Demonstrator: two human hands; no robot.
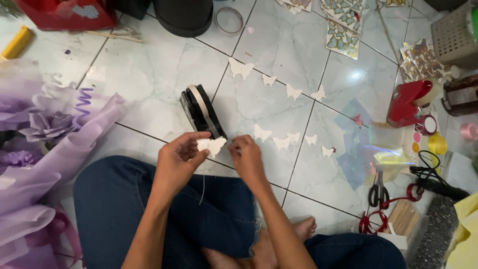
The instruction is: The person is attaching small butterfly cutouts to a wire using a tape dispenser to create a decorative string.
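My left hand (175, 160) pinches a small white paper butterfly (211, 146) over my lap, with a thin pale thread (203, 182) hanging down from it. My right hand (246, 157) is closed beside the butterfly's right wing, fingertips touching or nearly touching it. Just beyond the hands, a black spool of pale ribbon or thread (201, 110) stands on the tiled floor. Several more white paper butterflies (282, 142) lie scattered across the tiles in a loose line.
A purple wrapped flower bouquet (42, 149) lies at left. At right sit a red tape dispenser (411, 102), black scissors (379, 190), red ribbon (373, 219), iridescent film (366, 149) and a glue gun (438, 179). Butterfly sticker sheets (343, 30) lie at the top.
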